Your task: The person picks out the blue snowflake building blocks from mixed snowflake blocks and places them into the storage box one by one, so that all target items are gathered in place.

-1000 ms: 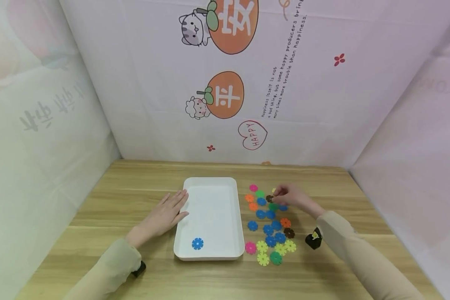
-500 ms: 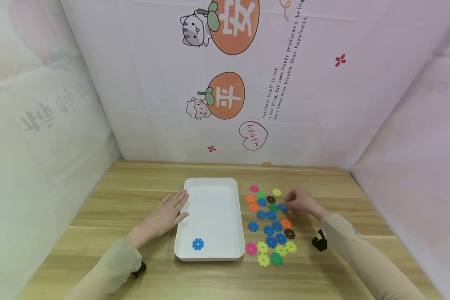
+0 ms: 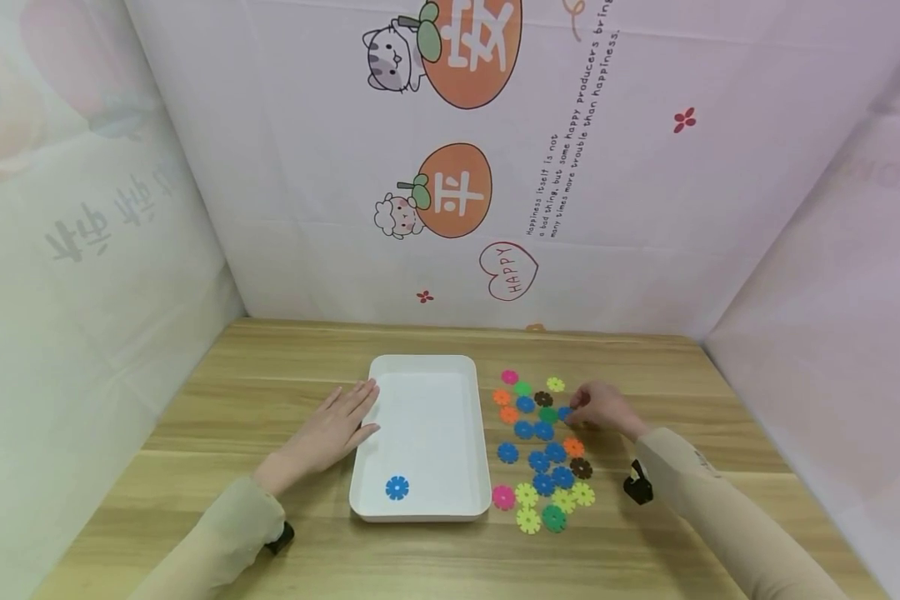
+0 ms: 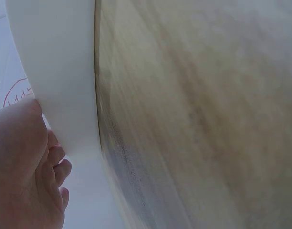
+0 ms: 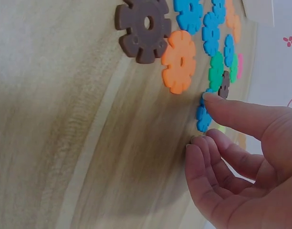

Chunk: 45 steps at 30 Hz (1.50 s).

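My left hand [image 3: 337, 423] rests with extended fingers over the left rim of a white plastic tray [image 3: 420, 515]. In the left wrist view, that hand [image 4: 26, 176] lies against the tray's outer wall [image 4: 65, 57]. A blue notched snowflake disc [image 3: 397, 487] lies inside the tray at its near end. At the right side of the scattered discs, my right hand [image 3: 603, 407] pinches a blue snowflake disc [image 5: 203, 117] by its edges, thumb on one side and forefinger on the other. This disc is partly hidden by the fingers and sits at the tabletop.
Several loose snowflake discs lie right of the tray: pink [image 3: 503, 497], yellow [image 3: 528, 521], green [image 3: 554, 518], orange [image 3: 573, 447], brown [image 3: 581, 468] and blue [image 3: 507, 452]. Some overlap. A printed cloth wall [image 3: 330, 275] stands behind the wooden table [image 3: 285, 358].
My right hand has moved right from the brown and green discs to the blue disc, its fingers now closing on it. My left hand has stayed on the tray rim.
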Tool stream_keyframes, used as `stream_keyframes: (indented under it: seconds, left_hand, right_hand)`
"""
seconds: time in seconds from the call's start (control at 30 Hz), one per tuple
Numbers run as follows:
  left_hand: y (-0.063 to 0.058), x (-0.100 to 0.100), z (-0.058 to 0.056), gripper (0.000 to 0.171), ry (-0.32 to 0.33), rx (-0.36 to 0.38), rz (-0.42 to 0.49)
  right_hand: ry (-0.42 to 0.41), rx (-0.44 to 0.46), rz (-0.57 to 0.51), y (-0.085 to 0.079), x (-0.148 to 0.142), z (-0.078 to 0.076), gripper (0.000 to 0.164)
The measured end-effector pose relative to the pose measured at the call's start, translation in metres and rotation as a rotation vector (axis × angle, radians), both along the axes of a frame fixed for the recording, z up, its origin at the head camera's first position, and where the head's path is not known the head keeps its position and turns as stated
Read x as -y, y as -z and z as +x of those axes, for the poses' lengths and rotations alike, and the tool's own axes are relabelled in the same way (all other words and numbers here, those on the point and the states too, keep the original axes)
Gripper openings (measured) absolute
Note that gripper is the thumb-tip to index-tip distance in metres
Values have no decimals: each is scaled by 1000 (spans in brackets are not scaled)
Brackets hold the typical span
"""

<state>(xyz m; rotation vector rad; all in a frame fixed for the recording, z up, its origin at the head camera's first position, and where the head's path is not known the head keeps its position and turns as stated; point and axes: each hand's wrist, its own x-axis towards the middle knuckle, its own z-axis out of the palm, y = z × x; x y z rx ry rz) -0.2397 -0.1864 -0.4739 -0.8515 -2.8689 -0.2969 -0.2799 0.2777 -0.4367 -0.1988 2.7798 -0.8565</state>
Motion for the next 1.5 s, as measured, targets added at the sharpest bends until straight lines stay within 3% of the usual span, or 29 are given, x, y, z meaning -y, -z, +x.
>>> stream_keyframes:
  seconds: [0.57, 0.8, 1.03, 1.5]
  left_hand:
    - [-1, -1, 0, 65, -8, 17, -22]
    - [-1, -1, 0, 64, -4, 18, -11]
    - [-1, -2, 1, 64, -8, 19, 2]
    - [0, 0, -1, 64, -4, 14, 0]
  right_hand:
    - [21, 77, -28, -2, 0, -2, 25]
    - [-75, 46, -110, 3, -15, -9, 24]
    - [-10, 67, -68, -8, -7, -4, 21]
    - [-66, 60, -43, -27, 12, -1, 21]
